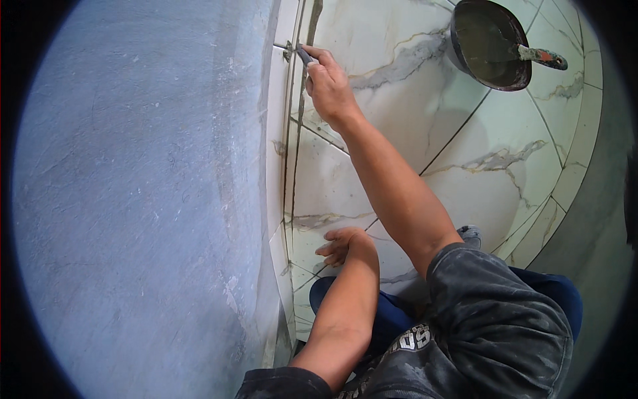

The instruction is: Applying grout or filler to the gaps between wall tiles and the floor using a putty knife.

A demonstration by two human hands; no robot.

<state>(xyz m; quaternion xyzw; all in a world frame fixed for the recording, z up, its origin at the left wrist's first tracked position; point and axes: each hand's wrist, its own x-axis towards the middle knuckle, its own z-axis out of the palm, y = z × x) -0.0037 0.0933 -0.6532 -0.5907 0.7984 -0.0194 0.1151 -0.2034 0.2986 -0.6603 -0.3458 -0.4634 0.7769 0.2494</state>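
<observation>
My right hand (327, 86) is reaching up the wall edge, closed on a small dark grey tool (306, 56). Its tip is at a grey-smeared joint (290, 50) in the white skirting tiles (276, 173), where they meet the blue wall. Lower down, my left hand (342, 245) is open, fingers loosely curled and apart, just above the marbled floor tiles beside the skirting; whether it touches them I cannot tell.
A dark bucket (475, 40) of greyish contents, with a handled tool (548, 58) across its rim, sits at upper right on the marbled tile floor (492, 166). The blue wall (133, 186) fills the left side. My bent knees (558, 286) are at the bottom.
</observation>
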